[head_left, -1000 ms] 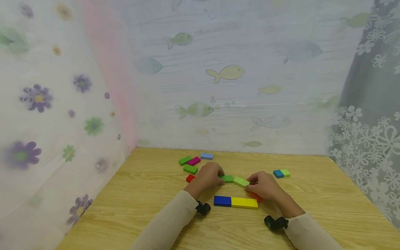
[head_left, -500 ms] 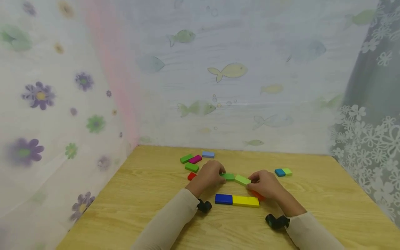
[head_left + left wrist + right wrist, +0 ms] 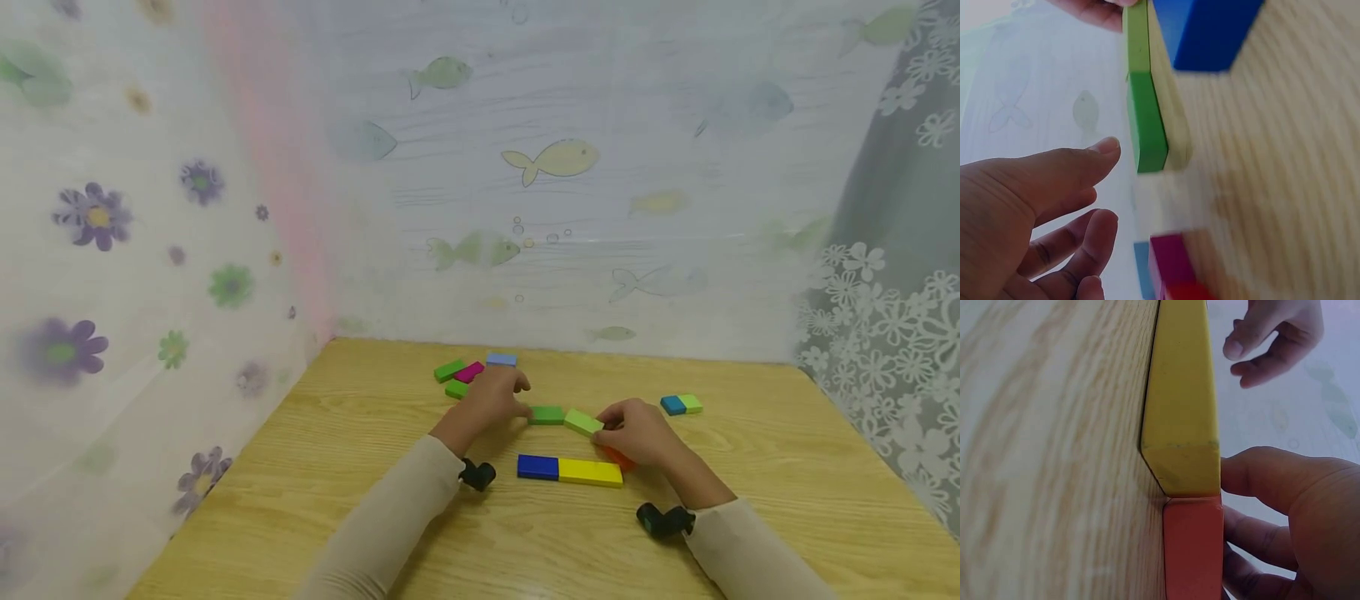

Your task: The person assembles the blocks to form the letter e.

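The left hand [image 3: 491, 398] has slipped leftward off the green block [image 3: 546, 416], fingers parted, holding nothing! That block runs left-right on the table [image 3: 300, 467]; beside it the right hand [image 3: 637, 431] pinches the light-green block [image 3: 582, 422], right end angled nearer. Only the left wrist view bares the thumb's gap.

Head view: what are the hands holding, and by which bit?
The right hand pinches the light green block by its right end; the left hand holds nothing.
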A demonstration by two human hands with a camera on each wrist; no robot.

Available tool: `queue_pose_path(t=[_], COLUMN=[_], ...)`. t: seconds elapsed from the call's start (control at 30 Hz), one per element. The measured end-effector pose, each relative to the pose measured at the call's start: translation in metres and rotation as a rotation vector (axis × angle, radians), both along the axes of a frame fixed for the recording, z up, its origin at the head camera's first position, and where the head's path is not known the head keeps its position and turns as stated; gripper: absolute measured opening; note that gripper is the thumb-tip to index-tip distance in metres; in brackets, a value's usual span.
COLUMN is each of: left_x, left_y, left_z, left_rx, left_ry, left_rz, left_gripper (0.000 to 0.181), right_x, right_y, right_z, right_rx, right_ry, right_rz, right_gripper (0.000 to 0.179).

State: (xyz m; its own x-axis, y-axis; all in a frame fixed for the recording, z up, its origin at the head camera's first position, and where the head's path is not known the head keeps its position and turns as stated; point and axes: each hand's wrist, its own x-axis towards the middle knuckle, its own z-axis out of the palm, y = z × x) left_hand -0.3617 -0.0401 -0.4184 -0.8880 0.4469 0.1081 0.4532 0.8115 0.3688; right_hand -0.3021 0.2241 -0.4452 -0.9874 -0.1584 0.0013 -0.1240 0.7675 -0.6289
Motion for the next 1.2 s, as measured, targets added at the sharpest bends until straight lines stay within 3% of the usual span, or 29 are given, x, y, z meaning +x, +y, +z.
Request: queue_pose_path(t=[0.17,0.5,0.7,0.9,1.2], left_x=[-0.005,-0.022,-0.037,-0.046,-0.053], left_y=[-0.017,-0.051,-0.069,-0.082,-0.094], left_z=[0.006,0.019,0.013,0.004,0.002], left_rx=[-0.039,-0.022,0.026,0.055,0.034], left_ry=[0.048,0.033,0.012,-0.028,-0.012], left_rz=[-0.006,0.058,0.097,0.132,0.085], left_gripper=[0.041,0.031,0.022,0.020,0.015], right_x=[-0.001,0.000,-0.001,-0.002,-0.001], right_y=[0.001,0.000,0.001,0.001,0.000], right_z=[-0.002,-0.001,-0.002,-0.006,-0.002], right_rx=[0.011,-0.005,-0.006,-0.006,-0.006], right_ry=[0.001,-0.009,-0.009,-0.003,-0.011], right_rz=[-0.005,-0.002,-0.006,-0.003,-0.019], right_gripper=[0.036,0.035,0.035,0.034,0.034])
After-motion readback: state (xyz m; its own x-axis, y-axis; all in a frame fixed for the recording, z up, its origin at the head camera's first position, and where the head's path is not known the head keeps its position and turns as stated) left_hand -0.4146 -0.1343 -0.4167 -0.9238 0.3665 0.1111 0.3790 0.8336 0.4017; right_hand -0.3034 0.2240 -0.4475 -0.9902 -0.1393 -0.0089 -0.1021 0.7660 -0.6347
